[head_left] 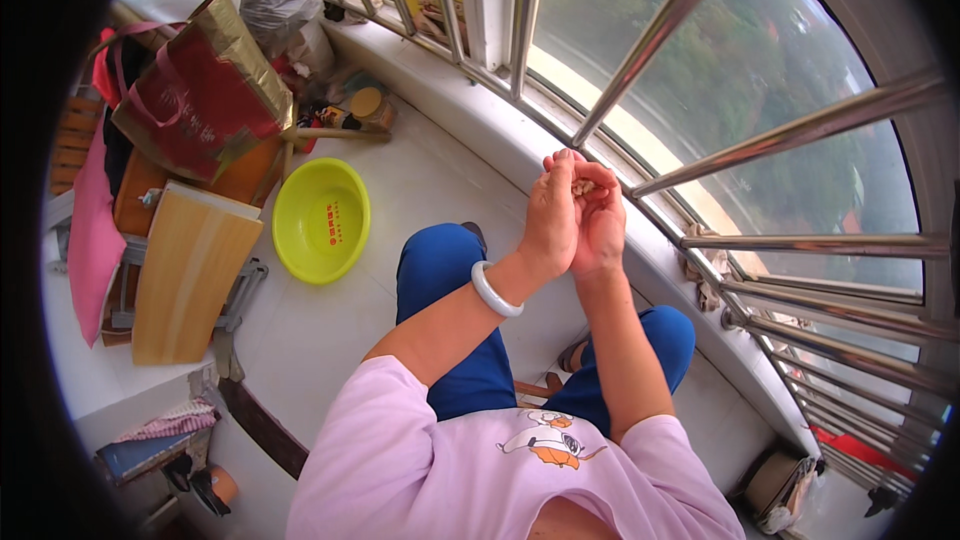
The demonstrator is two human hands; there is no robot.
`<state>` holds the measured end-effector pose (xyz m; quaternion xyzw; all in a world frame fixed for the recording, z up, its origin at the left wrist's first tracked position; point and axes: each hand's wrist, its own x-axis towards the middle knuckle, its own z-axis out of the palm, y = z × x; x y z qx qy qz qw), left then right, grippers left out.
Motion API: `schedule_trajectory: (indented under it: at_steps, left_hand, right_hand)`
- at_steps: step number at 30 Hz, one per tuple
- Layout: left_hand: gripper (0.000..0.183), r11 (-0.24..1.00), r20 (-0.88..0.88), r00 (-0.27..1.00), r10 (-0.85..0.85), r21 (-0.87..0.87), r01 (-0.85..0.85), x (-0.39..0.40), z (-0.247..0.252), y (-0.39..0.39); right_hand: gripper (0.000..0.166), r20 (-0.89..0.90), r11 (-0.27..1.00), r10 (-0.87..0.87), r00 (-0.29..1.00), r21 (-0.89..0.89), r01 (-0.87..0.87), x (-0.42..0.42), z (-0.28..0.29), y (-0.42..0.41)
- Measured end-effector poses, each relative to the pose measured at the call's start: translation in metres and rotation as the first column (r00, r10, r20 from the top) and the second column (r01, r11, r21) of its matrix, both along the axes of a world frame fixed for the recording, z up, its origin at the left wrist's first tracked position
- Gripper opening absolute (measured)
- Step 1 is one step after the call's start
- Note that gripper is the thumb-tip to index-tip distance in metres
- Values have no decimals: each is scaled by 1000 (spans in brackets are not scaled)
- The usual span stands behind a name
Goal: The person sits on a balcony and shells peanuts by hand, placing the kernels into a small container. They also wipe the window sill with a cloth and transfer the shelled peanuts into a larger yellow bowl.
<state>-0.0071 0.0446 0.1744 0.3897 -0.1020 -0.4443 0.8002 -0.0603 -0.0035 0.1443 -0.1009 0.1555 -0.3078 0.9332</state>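
My left hand (551, 229), with a pale bangle (495, 291) on its wrist, is pressed side by side against my right hand (602, 229). Together they form a cup above my knees, close to the window ledge. Small pale-tan pieces (583, 186), which look like shelled nuts or seeds, lie in the hollow near the curled fingers. The fingers hide part of them, so how many there are is unclear. A yellow-green plastic basin (321, 221) with red printing inside stands on the tiled floor to the left.
Metal railing bars (660, 37) run along the window above a white ledge (465, 109). At left are a red and gold gift bag (202, 90), a wooden board (191, 277) and a pink cloth (96, 255). A lidded jar (371, 109) sits behind the basin.
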Motion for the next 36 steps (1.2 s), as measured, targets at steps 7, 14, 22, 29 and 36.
schedule_trajectory:
  at_steps: [7, 14, 22, 29, 36]
  left_hand:
    - [54, 988, 437, 886, 154, -40, -152, 24, 26, 41]
    - [69, 966, 591, 763, 260, -167, -200, 49, 40, 73]
    - [60, 880, 248, 861, 444, -302, -366, 43, 73, 80]
    - [52, 979, 832, 551, 69, 49, -196, 47, 58, 96]
    - [52, 903, 967, 253, -14, 121, -412, 108, 32, 116]
  right_hand:
    - [47, 24, 983, 82, 996, 162, -85, 46, 15, 43]
    - [55, 140, 971, 126, 982, 184, -151, 63, 49, 55]
    - [56, 201, 989, 69, 977, 113, -93, 54, 91, 63]
    - [54, 211, 981, 127, 969, 118, -155, 54, 74, 71]
    - [44, 178, 937, 80, 981, 322, -135, 57, 30, 53]
